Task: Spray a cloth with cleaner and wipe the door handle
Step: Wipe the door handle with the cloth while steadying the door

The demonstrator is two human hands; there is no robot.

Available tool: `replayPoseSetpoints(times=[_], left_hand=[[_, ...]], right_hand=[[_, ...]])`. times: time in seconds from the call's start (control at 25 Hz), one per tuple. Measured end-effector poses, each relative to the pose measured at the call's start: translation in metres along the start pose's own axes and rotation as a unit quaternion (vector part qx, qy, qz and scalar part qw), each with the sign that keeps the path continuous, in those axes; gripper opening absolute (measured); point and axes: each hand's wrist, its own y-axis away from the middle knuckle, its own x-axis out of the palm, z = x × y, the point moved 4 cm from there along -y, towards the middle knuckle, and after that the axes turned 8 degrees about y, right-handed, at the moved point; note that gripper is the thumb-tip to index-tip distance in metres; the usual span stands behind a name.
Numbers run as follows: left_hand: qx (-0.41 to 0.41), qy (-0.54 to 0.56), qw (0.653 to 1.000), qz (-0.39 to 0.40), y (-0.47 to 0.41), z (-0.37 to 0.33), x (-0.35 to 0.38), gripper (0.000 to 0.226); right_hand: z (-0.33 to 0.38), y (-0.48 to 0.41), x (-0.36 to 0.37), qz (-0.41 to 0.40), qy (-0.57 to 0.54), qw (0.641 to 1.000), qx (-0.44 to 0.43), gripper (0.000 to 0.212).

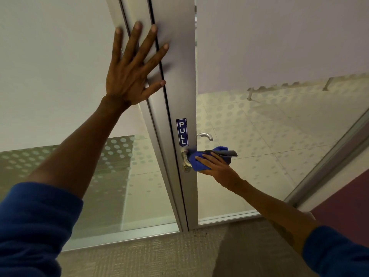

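Silver-grey door frame (pixel 179 76) bearing a blue label (pixel 181 132) lettered PULL in white. Handle (pixel 185 159) in metallic silver, part-covered by a blue cloth (pixel 196 159) with a grey reverse. Glass panels (pixel 119 166) patterned with pale frosted dots. Sleeves (pixel 34 222) shown in dark blue.

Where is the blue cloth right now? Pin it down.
In the head view, the blue cloth sits right of centre, pressed by the right hand around the near door handle, just below the PULL sign.

- The door handle (pixel 185 159) was mostly covered by the blue cloth (pixel 199 159).
- The right hand (pixel 216 166) concealed part of that cloth.
- Both sleeves ran off the frame's lower edge.
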Motion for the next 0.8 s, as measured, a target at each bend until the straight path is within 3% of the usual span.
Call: replayPoseSetpoints(times=[0.04,0.16,0.24,0.28,0.32,0.36,0.4,0.48,0.52,0.56,0.6,0.64,0.72,0.76,0.8], left_hand=[[-0.001,0.003,1.000,0.004,0.000,0.000,0.000,0.084],[-0.007,0.016,1.000,0.016,0.000,-0.002,-0.003,0.086],[-0.011,0.027,0.999,0.031,0.001,-0.001,-0.006,0.087],[-0.013,0.034,0.999,0.039,0.001,-0.002,-0.008,0.086],[-0.012,0.040,0.998,0.047,0.002,-0.002,-0.010,0.086],[-0.012,0.043,0.998,0.054,0.001,-0.003,-0.012,0.085],[-0.011,0.047,0.997,0.062,0.000,-0.003,-0.014,0.085],[-0.010,0.053,0.995,0.078,-0.001,-0.003,-0.019,0.084],[-0.009,0.058,0.995,0.086,-0.001,-0.003,-0.021,0.083],[-0.007,0.062,0.994,0.093,-0.001,-0.002,-0.023,0.083],[-0.007,0.067,0.993,0.098,-0.001,-0.003,-0.024,0.081],[-0.008,0.072,0.992,0.101,-0.001,-0.004,-0.026,0.080],[-0.017,0.086,0.990,0.106,-0.003,-0.008,-0.031,0.077],[-0.026,0.096,0.989,0.109,-0.003,-0.011,-0.034,0.076],[-0.034,0.105,0.987,0.114,-0.004,-0.016,-0.037,0.076]], right_hand=[[0.002,0.004,-0.005,0.001,0.046,0.999,0.002,0.056],[0.003,0.017,-0.009,0.044,-0.056,0.996,0.051,0.061],[0.008,0.025,-0.014,0.033,-0.049,0.995,0.080,0.057],[0.013,0.035,-0.014,0.008,0.042,0.997,0.066,0.055],[0.014,0.044,-0.015,0.001,0.053,0.995,0.087,0.053],[0.017,0.050,-0.017,-0.019,0.006,0.995,0.094,0.051],[0.019,0.057,-0.021,-0.005,-0.132,0.980,0.149,0.049],[0.036,0.070,-0.026,0.031,-0.415,0.875,0.248,0.045],[0.039,0.073,-0.026,-0.006,-0.495,0.823,0.278,0.055],[0.044,0.078,-0.024,-0.014,-0.570,0.748,0.341,0.076],[0.053,0.084,-0.019,-0.030,-0.605,0.716,0.345,0.089],[0.057,0.084,-0.012,-0.031,-0.641,0.668,0.376,0.087],[0.067,0.089,-0.018,-0.005,-0.599,0.693,0.402,0.051],[0.067,0.080,-0.039,-0.071,-0.643,0.681,0.344,0.043],[0.061,0.076,-0.059,-0.166,-0.705,0.608,0.326,0.044]])
